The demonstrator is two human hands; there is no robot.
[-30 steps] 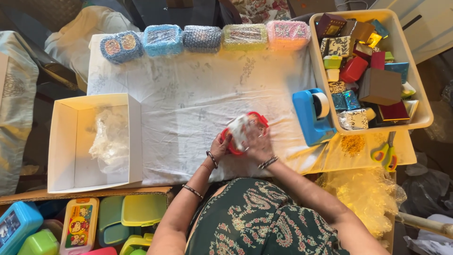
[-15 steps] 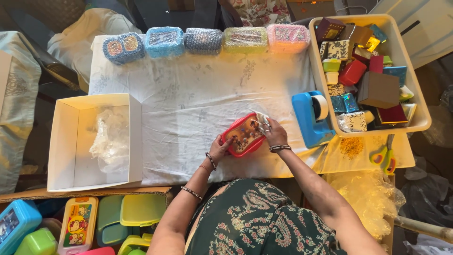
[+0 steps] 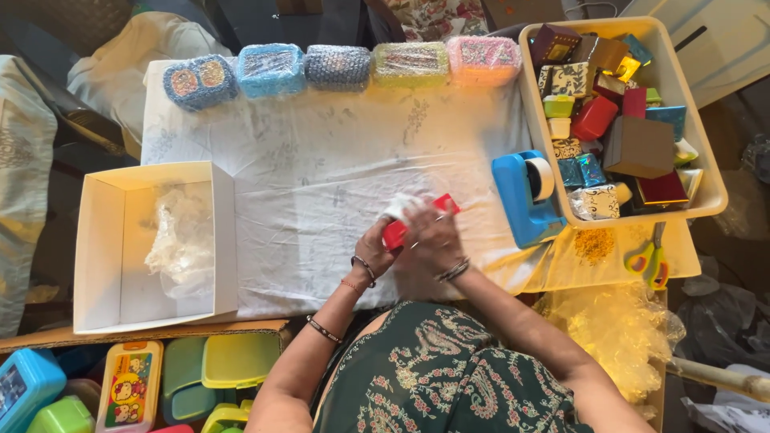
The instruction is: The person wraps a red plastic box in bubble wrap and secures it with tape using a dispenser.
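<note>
One view only — a head-worn camera looking almost straight down over the person's lap onto the surface (image 3: 321,160). It sits fairly high, taking in the whole cloth-covered top, the white box (image 3: 152,244) at left and the tray (image 3: 706,200) at right — hands (image 3: 417,236) near centre.

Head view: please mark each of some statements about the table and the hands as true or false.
1. Both hands hold the red box. True: the left hand and right hand are on it.
2. Five wrapped boxes lie in a row along the far edge of the table. True.
3. The tape dispenser is green. False: it is blue.
4. The white carton stands on the person's right. False: it is on their left.
5. The scissors lie inside the beige tray. False: they lie outside, below it.
</note>
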